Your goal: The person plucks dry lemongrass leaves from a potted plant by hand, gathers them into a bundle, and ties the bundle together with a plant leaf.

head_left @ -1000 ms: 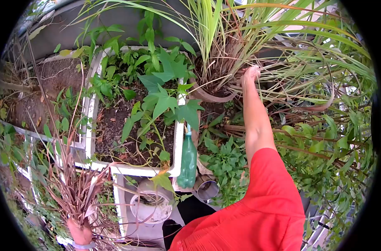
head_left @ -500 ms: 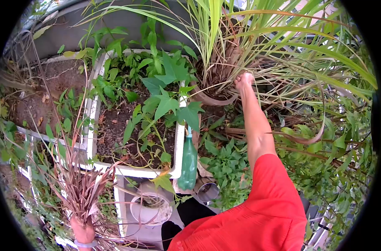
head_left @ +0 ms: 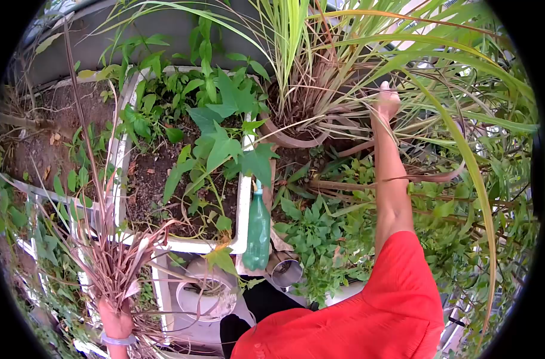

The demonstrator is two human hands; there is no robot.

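My left hand, with a pale band at the wrist, is closed around a bundle of dry brown grass leaves at the lower left. The leaves fan upward, and some hang below the hand. At the upper right my right hand is closed on long grass leaves, just right of the base of a big grass clump. Exactly which leaves it grips is partly hidden by the fingers. The clump grows in a round pot, with green and dried blades mixed.
A white planter box of soil and broad-leaved plants stands in the middle. Beside it are a green plastic bottle, a metal can and a white bucket. Dense foliage fills the right. A grey wall stands behind.
My right hand has moved right and slightly up, away from the clump's base, and a long leaf now arches down at the right. My left hand still holds the dry bundle. The view has shifted slightly.
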